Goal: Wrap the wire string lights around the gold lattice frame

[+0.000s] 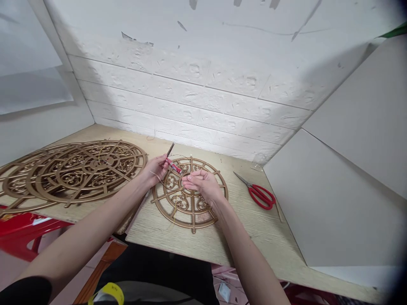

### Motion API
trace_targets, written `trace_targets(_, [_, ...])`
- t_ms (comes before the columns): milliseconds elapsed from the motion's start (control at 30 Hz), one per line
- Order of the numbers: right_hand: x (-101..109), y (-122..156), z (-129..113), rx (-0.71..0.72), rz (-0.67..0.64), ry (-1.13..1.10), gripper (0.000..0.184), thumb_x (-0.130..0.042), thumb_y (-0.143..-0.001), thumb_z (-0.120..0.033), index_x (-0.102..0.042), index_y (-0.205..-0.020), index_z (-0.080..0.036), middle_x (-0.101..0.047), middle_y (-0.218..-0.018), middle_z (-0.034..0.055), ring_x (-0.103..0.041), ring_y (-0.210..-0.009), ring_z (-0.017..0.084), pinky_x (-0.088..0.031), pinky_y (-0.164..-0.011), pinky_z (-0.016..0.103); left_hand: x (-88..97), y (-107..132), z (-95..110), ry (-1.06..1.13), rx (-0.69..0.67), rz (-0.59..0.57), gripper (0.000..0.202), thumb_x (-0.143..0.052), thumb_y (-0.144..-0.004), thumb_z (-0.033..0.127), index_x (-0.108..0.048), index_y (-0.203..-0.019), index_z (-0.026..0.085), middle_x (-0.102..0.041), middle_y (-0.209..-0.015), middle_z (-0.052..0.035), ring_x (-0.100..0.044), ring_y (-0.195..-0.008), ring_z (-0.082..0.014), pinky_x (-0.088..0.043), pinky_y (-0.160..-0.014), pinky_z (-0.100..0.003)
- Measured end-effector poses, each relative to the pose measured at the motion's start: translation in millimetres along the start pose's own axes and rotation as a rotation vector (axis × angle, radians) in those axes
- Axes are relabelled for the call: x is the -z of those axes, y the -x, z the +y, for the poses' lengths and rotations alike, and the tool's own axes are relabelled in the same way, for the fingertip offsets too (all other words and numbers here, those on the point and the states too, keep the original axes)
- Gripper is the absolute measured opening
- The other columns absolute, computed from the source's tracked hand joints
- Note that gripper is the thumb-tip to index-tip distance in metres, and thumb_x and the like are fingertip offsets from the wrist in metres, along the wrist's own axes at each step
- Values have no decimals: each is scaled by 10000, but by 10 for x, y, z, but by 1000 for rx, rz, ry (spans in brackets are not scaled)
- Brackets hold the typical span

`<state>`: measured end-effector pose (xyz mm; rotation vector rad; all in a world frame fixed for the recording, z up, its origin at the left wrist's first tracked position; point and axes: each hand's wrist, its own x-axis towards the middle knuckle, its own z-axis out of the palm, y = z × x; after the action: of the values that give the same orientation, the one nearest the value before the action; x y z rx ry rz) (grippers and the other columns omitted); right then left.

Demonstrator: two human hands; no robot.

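Both your hands meet over the small gold lattice disc (190,199), which lies flat on the wooden table (254,237) just right of the frame's centre. Your left hand (155,169) is closed around a slim red tool (174,166), gripping it at its upper-left end. The tool's red body has its long axis on a diagonal, running from the upper left at your left fingers down to the lower right, where it ends just beside your right hand (202,183). A thin dark piece rises from your left fingers and points up and slightly right, toward the white brick wall (203,97).

Your right hand has its fingers curled and the tips pinched together over the disc's upper middle. What sits between them is too small to tell, and I cannot tell whether they touch the tool's lower end. A fine strand of wire (175,208) trails over the lower part of the disc.

Left of your hands, a stack of larger gold lattice discs (79,169) lies flat, well apart from the small one. Red-handled scissors (259,194) rest on the table to the right, blades pointing toward the upper left. White boards (343,178) lean along the right side, and a red stool (22,233) shows at the lower left.
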<state>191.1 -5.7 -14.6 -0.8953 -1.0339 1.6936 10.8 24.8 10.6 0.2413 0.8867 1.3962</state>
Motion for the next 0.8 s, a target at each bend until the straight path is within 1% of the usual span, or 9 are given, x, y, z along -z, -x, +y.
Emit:
trace_targets(167, [-9, 25, -16, 57, -40, 122, 328, -871, -576, -351, -673, -743, -150, -738, -712, 48, -671, -591, 122, -578, -579, 230, 5, -8, -5, -2, 4, -10, 288, -509, -904, 59, -564, -623, 85, -586, -550, -46, -474, -377, -23, -400, -364, -69])
trace_targets(267, [-35, 34, -20, 118, -53, 210, 294, -843, -605, -371, -691, -745, -162, -712, -685, 21, -628, -569, 101, -551, -561, 216, 21, -26, -14, -27, -9, -32, 311, -487, -918, 64, -559, -616, 78, -584, -549, -47, -475, -375, -17, -402, -370, -63])
trace_targets(367, [-58, 29, -18, 155, -52, 261, 267, -828, -606, -377, -698, -720, -173, -679, -648, 2, -589, -541, 96, -522, -535, 218, 42, -50, -24, -53, -11, -47, 312, -478, -925, 68, -554, -622, 74, -580, -545, -39, -478, -375, -13, -410, -379, -60])
trace_targets(533, [-71, 19, -7, 168, -35, 316, 260, -804, -624, -403, -684, -688, -181, -661, -642, 5, -556, -518, 110, -486, -512, 246, 69, -85, -41, -59, -4, -76, 286, -468, -924, 55, -552, -652, 76, -583, -556, -37, -483, -373, -15, -415, -379, -62])
trace_targets(733, [-51, 12, 1, 212, -2, 454, 252, -756, -677, -419, -688, -703, -178, -639, -622, 6, -460, -477, 103, -351, -457, 245, 70, -97, -67, -84, -12, -98, 266, -476, -915, 47, -551, -662, 73, -592, -569, -49, -484, -376, -20, -417, -379, -68])
trace_targets(800, [-45, 3, 10, 230, 13, 472, 228, -748, -675, -397, -685, -691, -179, -632, -612, 0, -461, -490, 103, -340, -469, 241, 68, -94, -74, -92, -18, -102, 269, -467, -920, 47, -550, -666, 69, -594, -568, -50, -484, -375, -17, -419, -385, -65])
